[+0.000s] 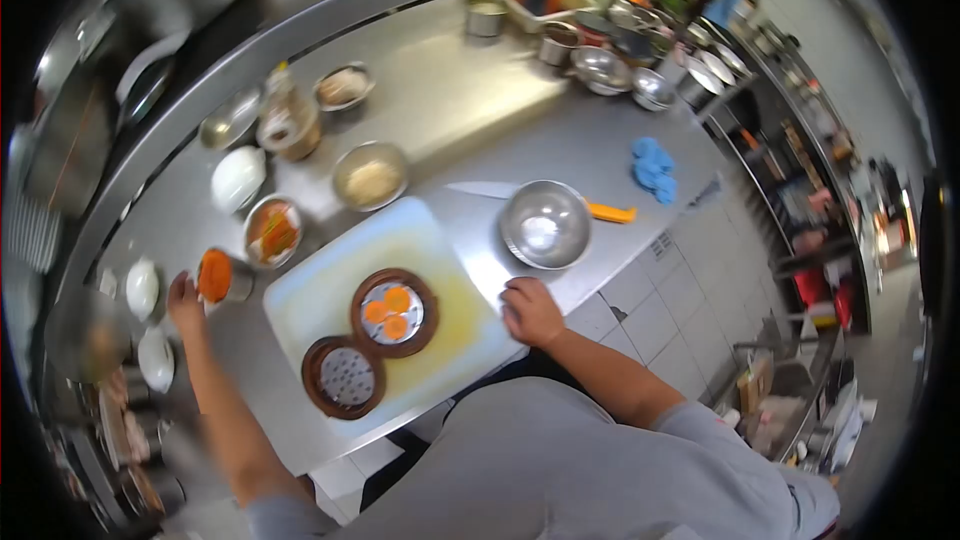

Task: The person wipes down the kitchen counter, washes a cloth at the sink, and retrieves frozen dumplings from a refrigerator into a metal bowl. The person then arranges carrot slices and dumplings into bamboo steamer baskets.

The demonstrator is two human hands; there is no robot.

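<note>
My left hand (184,302) is beside a metal container of orange paste or sauce (214,276), its slightly blurred fingers loosely extended with nothing visible in them. My right hand (532,311) rests curled at the table's near edge, just below an empty steel bowl (546,225); I see nothing in it. Between my hands lies a pale cutting board (320,288). On it stand two small round steamer baskets. The farther basket (431,312) holds three orange rounds on a perforated liner. In the nearer basket (347,378) only the perforated liner shows.
A knife with an orange handle (612,213) lies partly behind the steel bowl. Bowls of pale shreds (371,180) and sliced vegetables (273,232) stand beyond the board. White dishes (142,288) sit at left, a blue cloth (654,170) at right, stacked metal bowls (602,70) farther back.
</note>
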